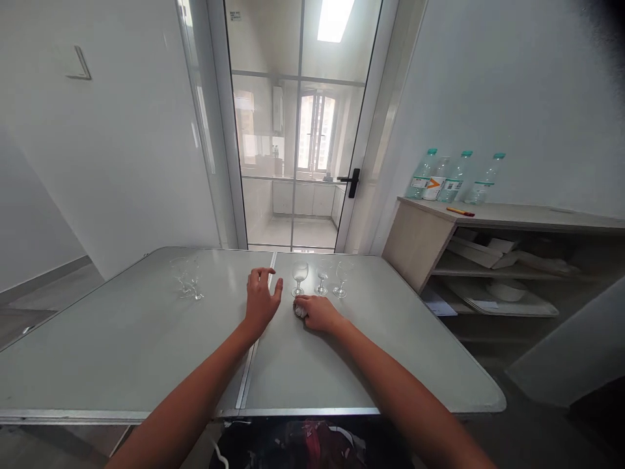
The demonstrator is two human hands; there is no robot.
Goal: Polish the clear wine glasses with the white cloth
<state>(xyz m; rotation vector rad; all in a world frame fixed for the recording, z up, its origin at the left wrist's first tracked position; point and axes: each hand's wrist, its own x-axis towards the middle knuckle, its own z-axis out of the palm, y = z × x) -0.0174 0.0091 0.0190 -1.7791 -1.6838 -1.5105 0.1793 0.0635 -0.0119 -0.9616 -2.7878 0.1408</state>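
Observation:
Over the table's centre seam, my left hand (263, 296) is raised with its fingers curved and thumb apart, holding nothing. Just to the right, my right hand (319, 312) rests low on the grey table (195, 358), fingers closed on a small crumpled white wad (300, 311), cloth or tissue, I cannot tell which. Right behind it stands a clear stemmed glass (299, 272). A second stemmed glass (321, 279) and a third stemmed glass (341, 280) stand in a row to its right. Far left is a cluster of clear glasses (187, 279); their outlines overlap.
A wooden shelf unit (430, 241) stands right of the table, with several plastic bottles (454, 179) and a yellow-red pen-like stick (460, 212) on top. Its shelves hold trays and a bowl (506, 290). Behind the table is a glass door (319, 150) with a black handle.

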